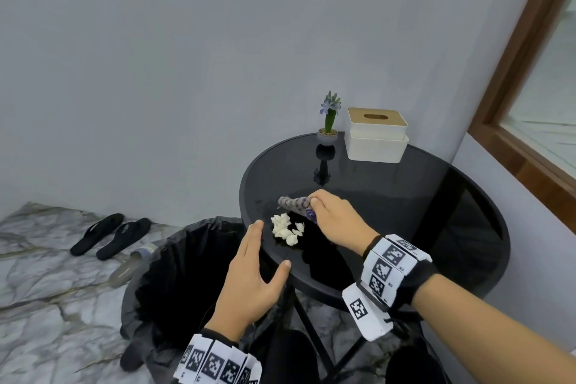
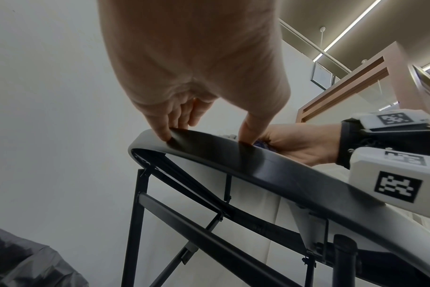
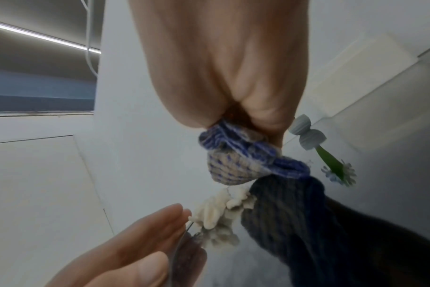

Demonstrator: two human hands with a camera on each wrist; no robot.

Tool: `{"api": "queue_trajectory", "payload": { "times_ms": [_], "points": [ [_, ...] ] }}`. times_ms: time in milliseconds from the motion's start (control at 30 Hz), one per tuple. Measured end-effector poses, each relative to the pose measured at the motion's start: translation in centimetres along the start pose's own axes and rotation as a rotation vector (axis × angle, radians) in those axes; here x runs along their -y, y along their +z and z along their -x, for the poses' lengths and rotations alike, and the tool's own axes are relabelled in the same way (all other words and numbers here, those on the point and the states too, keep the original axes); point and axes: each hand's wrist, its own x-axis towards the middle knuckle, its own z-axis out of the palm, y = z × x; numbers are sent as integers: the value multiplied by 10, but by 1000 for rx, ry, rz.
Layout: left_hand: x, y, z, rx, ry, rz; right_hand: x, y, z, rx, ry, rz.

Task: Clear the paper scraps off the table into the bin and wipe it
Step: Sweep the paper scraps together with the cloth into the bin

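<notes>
Right now the right hand (image 1: 335,221) grips a bunched blue-and-white cloth (image 1: 296,205), fingers curled round it, pressing it onto the dark glass table (image 1: 405,196) just behind the paper scraps (image 1: 285,229). Left hand (image 1: 252,274) wide, fingers straight, palm up and cupped at the near rim, fingertips touching the table edge; holds nothing. Scraps sit in 1 loose white clump between cloth and left fingertips, close to the rim. Bin (image 1: 174,274), black liner, stands directly under that edge beside the table.

Judged step: sweeping scraps off the rim into the waiting palm or bin.

Risks: light crumpled bits could scatter sideways past the palm and miss the bin if the sweep is quick; some may cling to the cloth. Potted flower (image 1: 328,121) and tissue box (image 1: 376,134) stand well apart at the far side.
</notes>
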Motion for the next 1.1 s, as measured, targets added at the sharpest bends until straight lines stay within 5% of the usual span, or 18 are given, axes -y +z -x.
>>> {"api": "queue_trajectory", "payload": {
  "times_ms": [433,500,667,867,1100],
  "points": [
    [2,-6,5,-4,2,16,0,31,76,-139,-62,711],
    [6,-8,4,-9,0,-3,-3,33,76,-186,-118,695],
    [18,-14,0,-2,-22,-35,-19,44,76,-19,-73,561],
    [23,-20,-2,31,-28,-35,-28,58,62,-254,55,442],
    [40,-30,-1,42,-50,-47,-5,73,35,-282,128,311]
  ]
}}
